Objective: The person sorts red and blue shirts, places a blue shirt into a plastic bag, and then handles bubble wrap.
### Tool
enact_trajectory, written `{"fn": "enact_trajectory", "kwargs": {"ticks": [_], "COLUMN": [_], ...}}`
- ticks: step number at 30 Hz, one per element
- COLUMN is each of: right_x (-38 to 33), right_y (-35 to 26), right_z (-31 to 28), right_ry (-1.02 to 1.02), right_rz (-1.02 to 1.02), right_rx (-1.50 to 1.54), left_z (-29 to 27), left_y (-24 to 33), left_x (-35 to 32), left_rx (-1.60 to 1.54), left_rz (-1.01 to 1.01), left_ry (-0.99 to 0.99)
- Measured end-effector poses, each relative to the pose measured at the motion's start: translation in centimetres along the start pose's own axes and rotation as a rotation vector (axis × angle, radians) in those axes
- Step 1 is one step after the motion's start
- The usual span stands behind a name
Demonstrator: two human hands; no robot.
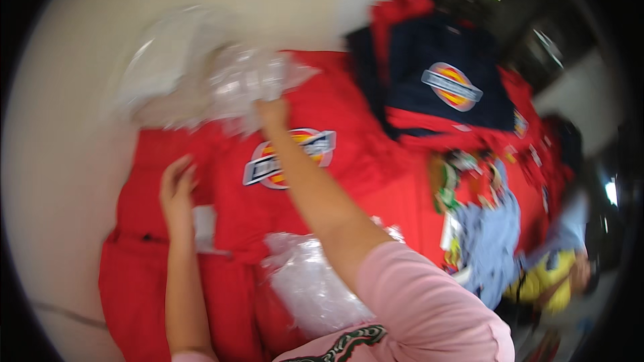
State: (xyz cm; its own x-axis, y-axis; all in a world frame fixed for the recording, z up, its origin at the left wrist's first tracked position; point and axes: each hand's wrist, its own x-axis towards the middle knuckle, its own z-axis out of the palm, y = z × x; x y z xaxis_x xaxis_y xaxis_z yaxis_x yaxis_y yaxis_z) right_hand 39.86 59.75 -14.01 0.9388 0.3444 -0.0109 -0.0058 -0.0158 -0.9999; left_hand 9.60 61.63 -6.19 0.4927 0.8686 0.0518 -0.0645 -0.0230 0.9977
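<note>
My right hand (272, 117) reaches forward across a red T-shirt (302, 104) with a round printed logo. Its fingers are closed on the edge of a crumpled clear plastic bag (245, 80), though motion blurs them. My left hand (178, 188) hovers over the red garments at the left, fingers apart and holding nothing. Close to it lies a small white rectangular piece (204, 228). Folded red cloth (134, 281) spreads below my left hand. Another pile of clear plastic bags (312, 288) rests near my body, under my right arm.
A stack of navy shirts (416, 53) with red ones sits at the back right. Blue-grey cloth (486, 241) and small colourful items (463, 174) lie on the right. Another person in yellow (550, 281) is at the far right. Whitish plastic (161, 60) lies by the pale wall.
</note>
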Motion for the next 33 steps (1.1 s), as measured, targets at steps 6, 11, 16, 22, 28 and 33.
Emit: {"fn": "enact_trajectory", "kwargs": {"ticks": [6,11,16,22,28,33], "right_x": [3.8,5.4,5.1,2.0,-2.8,-4.2], "right_y": [-2.8,-5.4,-9.2,-12.6,-13.5,-11.6], "right_z": [1.6,3.5,-0.1,0.6,6.7,11.2], "right_ry": [-0.024,-0.095,0.195,0.109,-0.541,-0.476], "right_rz": [0.084,-0.094,-0.395,-1.224,-1.388,-1.289], "right_rx": [-0.549,-0.845,-0.870,-0.792,-0.759,-0.923], "left_z": [-1.5,-3.3,-1.8,-3.9,-4.4,-4.4], "left_y": [3.1,2.9,1.1,2.3,1.0,1.6], "left_x": [8.8,14.0,15.1,17.7,18.2,18.0], "left_rx": [0.445,0.278,-0.134,-0.640,-0.837,-0.762], "left_rz": [0.508,0.363,0.008,-0.053,0.127,0.255], "left_ry": [0.068,0.150,-0.028,-0.139,-0.274,-0.332]}}
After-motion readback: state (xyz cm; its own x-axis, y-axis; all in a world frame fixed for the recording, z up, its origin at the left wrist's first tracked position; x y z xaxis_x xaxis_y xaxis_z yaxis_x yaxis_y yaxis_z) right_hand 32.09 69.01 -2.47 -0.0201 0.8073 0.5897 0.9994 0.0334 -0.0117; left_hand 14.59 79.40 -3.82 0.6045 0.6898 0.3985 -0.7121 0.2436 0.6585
